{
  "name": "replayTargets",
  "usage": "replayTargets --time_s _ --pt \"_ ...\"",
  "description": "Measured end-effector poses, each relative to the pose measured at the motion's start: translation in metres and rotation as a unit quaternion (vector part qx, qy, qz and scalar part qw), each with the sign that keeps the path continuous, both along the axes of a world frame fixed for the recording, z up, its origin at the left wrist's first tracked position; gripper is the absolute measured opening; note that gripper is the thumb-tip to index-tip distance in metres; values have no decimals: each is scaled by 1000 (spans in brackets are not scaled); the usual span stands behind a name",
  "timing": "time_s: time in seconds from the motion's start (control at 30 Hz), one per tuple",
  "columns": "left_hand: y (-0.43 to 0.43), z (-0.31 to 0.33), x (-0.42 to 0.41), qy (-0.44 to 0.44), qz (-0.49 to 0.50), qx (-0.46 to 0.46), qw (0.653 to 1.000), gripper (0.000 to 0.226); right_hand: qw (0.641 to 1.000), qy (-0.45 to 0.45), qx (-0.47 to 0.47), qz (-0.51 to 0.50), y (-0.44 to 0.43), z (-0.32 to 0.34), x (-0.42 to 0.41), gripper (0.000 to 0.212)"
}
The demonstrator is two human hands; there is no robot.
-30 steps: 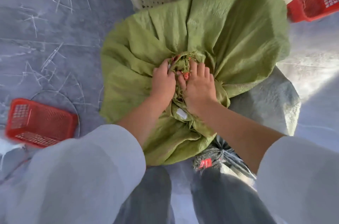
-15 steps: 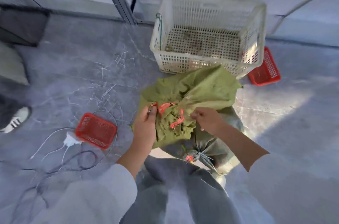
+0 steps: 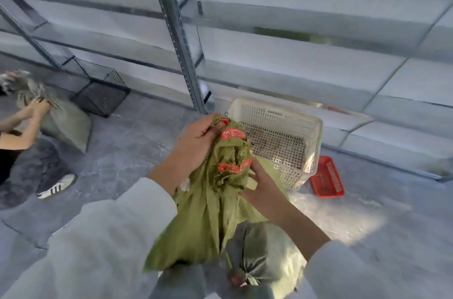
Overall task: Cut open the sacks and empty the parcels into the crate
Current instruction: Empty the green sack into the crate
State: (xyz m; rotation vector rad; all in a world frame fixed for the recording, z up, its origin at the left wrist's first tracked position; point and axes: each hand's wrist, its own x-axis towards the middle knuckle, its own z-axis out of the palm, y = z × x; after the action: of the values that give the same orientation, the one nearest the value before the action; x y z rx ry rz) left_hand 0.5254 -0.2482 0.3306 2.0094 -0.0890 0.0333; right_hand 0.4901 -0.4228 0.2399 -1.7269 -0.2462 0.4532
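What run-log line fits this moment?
left hand: grips green sack top | right hand: holds sack lower | white crate: no parcels

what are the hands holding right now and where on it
Both hold the green sack. The left hand grips the top of its bunched neck; the right hand holds the gathered cloth lower down.

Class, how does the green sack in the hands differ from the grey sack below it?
The green sack is held up by the left hand and right hand; the grey sack lies below. The green sack is olive with red tape bands; the grey sack is paler. Both have bunched necks.
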Motion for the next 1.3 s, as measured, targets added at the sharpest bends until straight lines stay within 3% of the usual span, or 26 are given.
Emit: replayTargets --time_s 0.1,0.2,0.27,0.37,0.43,0.57,0.67,0.73,0.87,1.0,1.1,1.2,1.3 --pt "-10 14 0 -3 -43 -50 998 25 999 -34 -6 13 -1 38 11 69" --pt "-6 16 7 -16 -47 -104 993 22 997 -69 -28 19 8 63 24 35" --pt "5 18 25 -14 -68 -134 989 20 994 -87 -52 35 16 78 36 22" --pt "33 21 67 -42 -87 -146 985 53 998 -69 -7 -4 24 97 69 29" --pt "54 15 97 -6 -98 -147 984 61 996 -41 35 -77 28 104 101 36" --pt "77 -24 142 99 -205 -38 973 65 983 -49 -46 -171 47 101 145 45" --pt "82 -52 168 122 -261 -81 954 78 970 -15 -74 -229 53 90 164 43" --pt "76 -63 177 119 -288 -79 947 75 964 1 -69 -258 48 85 175 38" --pt "65 -78 189 67 -278 13 958 54 966 22 -114 -229 49 79 184 31" --pt "95 -84 219 80 -307 110 942 31 958 63 -227 -164 16 81 186 49" --pt "116 -74 241 68 -344 145 925 38 941 61 -281 -179 -17 83 179 49" --pt "120 -62 246 71 -367 176 911 60 939 56 -284 -187 -32 76 169 50" --pt "131 -55 254 79 -367 218 901 66 928 53 -297 -219 -44 75 162 32"
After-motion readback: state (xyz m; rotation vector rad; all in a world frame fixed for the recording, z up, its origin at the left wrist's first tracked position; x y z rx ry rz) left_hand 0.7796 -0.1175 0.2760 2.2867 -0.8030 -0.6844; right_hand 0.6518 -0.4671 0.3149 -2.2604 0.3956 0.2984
